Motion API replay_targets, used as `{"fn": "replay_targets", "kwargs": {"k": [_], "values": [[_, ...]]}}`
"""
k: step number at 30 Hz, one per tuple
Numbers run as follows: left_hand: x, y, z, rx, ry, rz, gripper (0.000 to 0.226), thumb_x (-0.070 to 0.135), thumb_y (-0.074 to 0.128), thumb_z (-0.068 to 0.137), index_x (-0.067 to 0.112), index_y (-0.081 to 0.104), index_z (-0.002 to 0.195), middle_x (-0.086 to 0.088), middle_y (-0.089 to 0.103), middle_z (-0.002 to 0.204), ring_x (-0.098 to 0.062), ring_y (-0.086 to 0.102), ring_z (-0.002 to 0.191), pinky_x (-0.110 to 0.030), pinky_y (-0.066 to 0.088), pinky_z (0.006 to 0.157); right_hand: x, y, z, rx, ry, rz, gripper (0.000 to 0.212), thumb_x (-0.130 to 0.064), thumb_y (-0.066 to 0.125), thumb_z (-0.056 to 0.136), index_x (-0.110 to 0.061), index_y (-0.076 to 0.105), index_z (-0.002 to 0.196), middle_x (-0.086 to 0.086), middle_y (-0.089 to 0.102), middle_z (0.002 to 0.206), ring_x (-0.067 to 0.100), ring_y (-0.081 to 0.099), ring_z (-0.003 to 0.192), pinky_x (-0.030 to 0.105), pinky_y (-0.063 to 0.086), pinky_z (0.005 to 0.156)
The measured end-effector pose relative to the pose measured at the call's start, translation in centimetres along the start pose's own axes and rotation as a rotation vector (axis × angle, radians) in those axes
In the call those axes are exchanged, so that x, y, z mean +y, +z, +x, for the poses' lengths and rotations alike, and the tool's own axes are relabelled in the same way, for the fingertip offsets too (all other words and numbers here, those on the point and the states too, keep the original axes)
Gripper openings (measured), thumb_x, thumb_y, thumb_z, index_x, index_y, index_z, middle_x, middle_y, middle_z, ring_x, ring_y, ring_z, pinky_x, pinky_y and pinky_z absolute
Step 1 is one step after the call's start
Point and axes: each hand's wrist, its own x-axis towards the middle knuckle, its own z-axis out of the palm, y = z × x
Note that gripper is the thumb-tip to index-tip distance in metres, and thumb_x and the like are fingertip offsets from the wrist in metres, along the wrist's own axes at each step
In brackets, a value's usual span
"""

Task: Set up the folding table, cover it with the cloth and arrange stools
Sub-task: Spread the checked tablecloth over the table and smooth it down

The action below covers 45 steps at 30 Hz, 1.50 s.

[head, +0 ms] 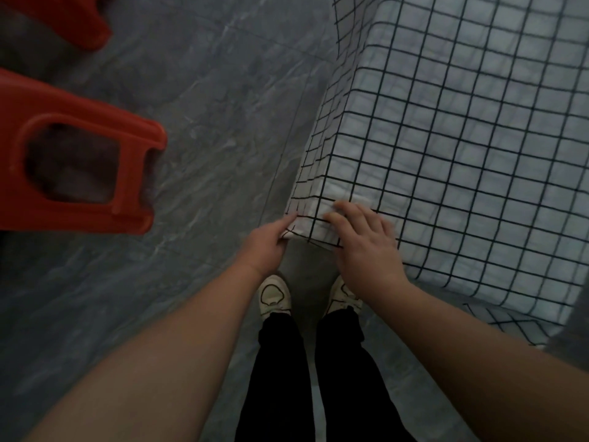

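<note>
One white cloth with a thin black grid (446,138) draped over the tabletop, hiding it completely. Spread flat across the top, lightly creased, squares running in straight rows. Hanging down over the left edge and the near edge, grid lines bending at each fold. Bunched slightly at the near corner, with a small flap drooping below the edge.

Left grip (267,247) narrow, thumb and fingers pinching that drooping corner flap. Right grip (366,244) wide, fingers spread and nearly straight, pressing down on the cloth right at the corner, just beside the left one.

Well apart to the left, on grey marbled floor tiles (207,106), one red plastic stool (86,173) with a rectangular opening in its side. Beyond it a second red stool (63,20), cut off by the frame. Below the corner, white shoes (275,296) and black trousers (280,378).
</note>
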Motion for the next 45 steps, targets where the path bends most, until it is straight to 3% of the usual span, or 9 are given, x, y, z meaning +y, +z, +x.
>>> {"fn": "replay_targets", "kwargs": {"k": [3, 6, 10, 14, 20, 26, 33, 39, 45], "values": [[0.0, 0.0, 0.3, 0.035, -0.022, -0.002, 0.058, 0.006, 0.056, 0.093, 0.044, 0.054, 0.137, -0.005, 0.063, 0.134, -0.024, 0.058, 0.124, -0.035, 0.046, 0.104, 0.0, 0.1, -0.1, 0.013, -0.007, 0.008, 0.061, -0.028, 0.062, 0.086, -0.031, 0.041, 0.143, -0.005, 0.035, 0.154, 0.023, 0.029, 0.141, 0.044, 0.024, 0.112], [0.3, 0.9, 1.4, 0.032, -0.023, 0.156, 0.045, 0.024, 0.06, 0.093, 0.044, 0.058, 0.132, -0.006, 0.062, 0.135, -0.026, 0.054, 0.129, -0.036, 0.045, 0.104, 0.2, 0.2, -0.1, 0.022, -0.011, 0.019, 0.061, -0.028, 0.065, 0.084, -0.032, 0.042, 0.141, -0.004, 0.037, 0.153, 0.023, 0.031, 0.141, 0.045, 0.026, 0.111], [1.4, 1.0, 1.6, -0.142, -0.161, 0.389, 0.079, 0.052, 0.066, 0.088, 0.034, 0.026, 0.154, -0.01, 0.011, 0.165, -0.032, 0.008, 0.152, -0.047, 0.018, 0.122, 0.2, -0.4, 0.2, -0.007, -0.013, 0.014, 0.061, -0.027, 0.066, 0.082, -0.033, 0.044, 0.139, -0.006, 0.036, 0.152, 0.022, 0.03, 0.141, 0.044, 0.028, 0.109], [3.9, -1.2, -0.7, -0.173, -0.247, 0.203, 0.107, 0.014, 0.069, 0.081, 0.031, -0.004, 0.158, -0.005, -0.017, 0.165, -0.028, -0.013, 0.152, -0.045, 0.006, 0.123, -0.3, -1.6, 0.5, -0.078, 0.012, 0.067, 0.062, -0.023, 0.064, 0.082, -0.034, 0.043, 0.138, -0.008, 0.032, 0.152, 0.02, 0.025, 0.142, 0.043, 0.026, 0.11], [9.4, -4.3, -3.5, -0.031, -0.071, -0.361, 0.073, 0.003, 0.052, 0.091, 0.024, 0.025, 0.155, 0.001, 0.036, 0.155, -0.005, 0.038, 0.132, -0.027, 0.034, 0.11, -0.3, -4.2, 0.1, -0.097, 0.017, 0.336, 0.057, -0.012, 0.06, 0.087, -0.026, 0.049, 0.141, -0.004, 0.038, 0.153, 0.017, 0.027, 0.143, 0.038, 0.024, 0.118], [13.0, -2.6, -0.9, 0.148, -0.104, -0.154, 0.061, 0.032, 0.06, 0.094, 0.02, 0.034, 0.149, -0.005, 0.044, 0.146, -0.021, 0.046, 0.132, -0.041, 0.04, 0.11, 3.2, -5.3, -2.1, 0.055, 0.2, 0.26, 0.049, -0.016, 0.057, 0.09, -0.022, 0.051, 0.138, 0.003, 0.042, 0.151, 0.024, 0.032, 0.141, 0.045, 0.032, 0.115], [13.3, -0.9, 1.7, 0.228, -0.228, -0.131, 0.059, 0.028, 0.07, 0.089, 0.016, 0.041, 0.14, -0.006, 0.052, 0.136, -0.025, 0.054, 0.122, -0.04, 0.046, 0.102, 9.4, -4.3, -5.8, -0.017, 0.516, 0.104, 0.054, -0.036, 0.047, 0.096, -0.036, 0.028, 0.147, 0.002, 0.023, 0.16, 0.027, 0.018, 0.147, 0.051, 0.021, 0.116], [14.6, -1.5, 0.8, 0.116, -0.264, -0.087, 0.056, 0.025, 0.065, 0.09, 0.018, 0.041, 0.14, -0.006, 0.057, 0.134, -0.027, 0.055, 0.122, -0.034, 0.043, 0.096, 10.6, -4.4, -6.6, -0.182, 0.462, 0.121, 0.069, -0.037, 0.045, 0.098, -0.036, 0.008, 0.156, 0.002, 0.003, 0.166, 0.026, 0.0, 0.152, 0.05, 0.012, 0.119], [19.5, -6.4, -4.5, -0.034, -0.218, 0.08, 0.06, 0.019, 0.057, 0.09, 0.017, 0.036, 0.145, -0.012, 0.047, 0.145, -0.032, 0.046, 0.132, -0.038, 0.037, 0.107, 10.7, -11.7, -7.3, -0.199, 0.449, 0.201, 0.07, -0.026, 0.048, 0.094, -0.024, 0.017, 0.157, 0.005, 0.015, 0.165, 0.026, 0.011, 0.151, 0.04, 0.013, 0.123]]}}
